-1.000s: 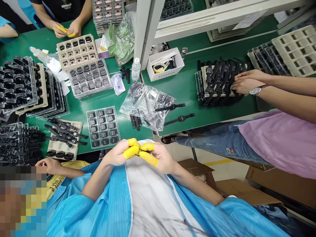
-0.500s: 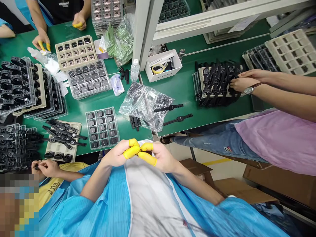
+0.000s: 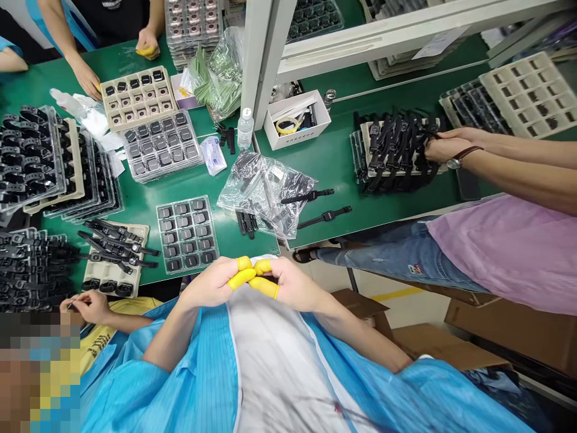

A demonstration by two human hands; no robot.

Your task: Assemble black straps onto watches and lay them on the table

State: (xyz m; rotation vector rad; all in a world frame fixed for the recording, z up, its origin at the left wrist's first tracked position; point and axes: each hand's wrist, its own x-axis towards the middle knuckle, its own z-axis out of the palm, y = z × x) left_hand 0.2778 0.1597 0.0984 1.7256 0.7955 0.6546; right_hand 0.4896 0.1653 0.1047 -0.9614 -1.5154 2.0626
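My left hand [image 3: 216, 282] and my right hand [image 3: 283, 282] meet in front of my chest, just off the table's front edge. Yellow finger cots cover the thumb and a finger of each. Both hands are closed in a pinch, fingertips touching; whatever they hold is too small or hidden to make out. Nearest on the green table [image 3: 234, 236] is a clear tray of square black watch bodies [image 3: 190, 233]. Black straps [image 3: 246, 224] lie by a clear plastic bag [image 3: 270, 189], with two black watches [image 3: 331, 215] to its right.
Stacked trays of watches [image 3: 29, 150] stand at the left. A white box [image 3: 297, 120] and a bottle [image 3: 246, 128] stand near a white frame post [image 3: 261, 60]. At the right, a co-worker's hands [image 3: 446, 147] touch watches on a tray. Other people sit at the left.
My hands have drawn slightly closer together, their fingertips now touching. The right co-worker's hands have shifted a little, and a person's hand at the upper left has moved to the tray's edge.
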